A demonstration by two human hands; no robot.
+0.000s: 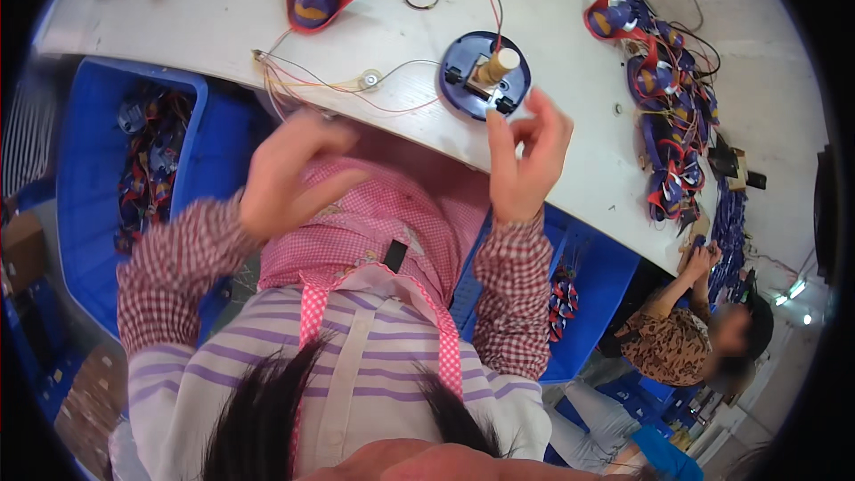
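Observation:
A round dark-blue plastic base (454,93) lies on the white table, its inner side up. A cream-topped tan cylinder (503,60) stands in it, with red and black wires running off. Just in front of the base is my right hand (534,156), its thumb and fingers apart and nothing seen between them. My left hand (298,169), slightly blurred, hangs over my lap by the table's front edge, thumb and fingers spread. Near it lie thin wires (303,85) with a small round disc (370,80). Farther back sits a purple-and-red horned plastic figure part (312,0).
Several similar figure parts with wires (663,98) are heaped along the table's right side. A blue bin (191,151) of parts stands at left, and another blue bin (597,294) is under the table at right. Beyond it a co-worker (672,338) works at the table.

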